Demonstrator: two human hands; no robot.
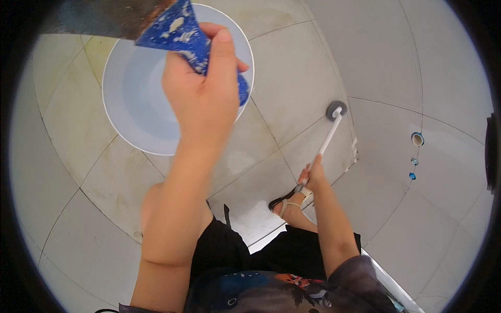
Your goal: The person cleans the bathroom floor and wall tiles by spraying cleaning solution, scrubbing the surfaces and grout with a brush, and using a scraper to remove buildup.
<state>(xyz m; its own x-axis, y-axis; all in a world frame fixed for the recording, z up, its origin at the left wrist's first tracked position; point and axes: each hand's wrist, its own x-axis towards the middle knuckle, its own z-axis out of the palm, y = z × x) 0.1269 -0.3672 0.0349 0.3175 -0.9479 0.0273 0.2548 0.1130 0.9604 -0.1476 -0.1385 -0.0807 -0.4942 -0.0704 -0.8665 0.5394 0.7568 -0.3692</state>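
My left hand (211, 78) is closed around the blue handle of a wide scraper (188, 35), whose handle is spotted with whitish residue. The scraper's broad, stained metal blade (105, 17) reaches to the upper left, over the rim of a large white basin (129, 117). Lower right, my right hand (312, 173) grips the white shaft of a brush (329, 135). Its round grey head (336, 111) is at the floor's edge near the tiled wall.
Pale floor tiles (289, 70) bear yellowish stains. On the wall to the right, a pipe opening (417, 139) sits above two small blue-rimmed fittings (414, 161). A sandaled foot (289, 205) is beside my right hand. A white edge strip (391, 279) runs at lower right.
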